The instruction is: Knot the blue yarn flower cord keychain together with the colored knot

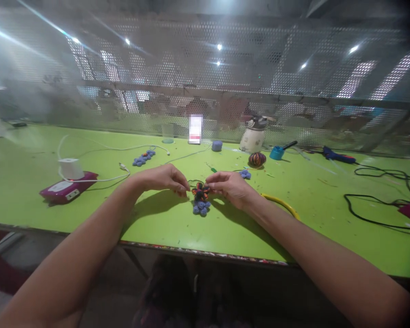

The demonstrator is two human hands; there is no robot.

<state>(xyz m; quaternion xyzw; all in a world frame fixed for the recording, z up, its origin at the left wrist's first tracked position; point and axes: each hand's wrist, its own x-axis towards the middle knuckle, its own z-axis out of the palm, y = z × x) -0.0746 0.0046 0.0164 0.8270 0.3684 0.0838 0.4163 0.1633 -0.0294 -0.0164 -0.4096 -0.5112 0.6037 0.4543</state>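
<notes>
A multicoloured yarn flower [200, 193] in black, orange and red lies on the table in front of me. A blue-purple yarn flower [201, 208] sits directly below it, touching its lower edge. My left hand [171, 179] is pinched closed just left of the multicoloured flower; what lies between its fingertips is too small to make out. From the other side, my right hand [230, 186] has thumb and fingers closed on the flower's upper right petal. A thin dark strand curls above the petals, between both hands.
Behind stand a lit phone [195, 129], a purple yarn roll [217, 146], a multicoloured yarn ball [257, 159] and a pale jug [253, 136]. Blue flowers [144, 157] lie left, a magenta power strip [68, 187] beyond. Rightward are a yellow ring [282, 204] and a corded glue gun [338, 156].
</notes>
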